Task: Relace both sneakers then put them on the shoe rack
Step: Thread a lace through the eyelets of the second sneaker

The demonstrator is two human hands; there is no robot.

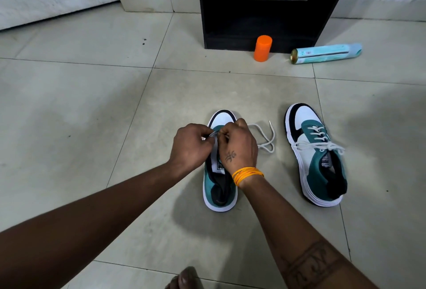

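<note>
Two teal, white and black sneakers stand on the tiled floor, toes pointing away from me. Over the left sneaker (219, 187) my left hand (192, 148) and my right hand (239, 146) meet, both pinching its white lace (268, 138) above the eyelets. The lace's free end trails in a loop on the floor to the right of that shoe. The right sneaker (315, 155) is laced and tied in a bow, apart from my hands. The black shoe rack (265, 7) stands at the far side of the floor.
An orange cylinder (262, 48) stands upright in front of the rack. A light blue spray can (326, 53) lies on its side to the right of it. A white step runs along the far left. My toes (184, 279) show at the bottom edge.
</note>
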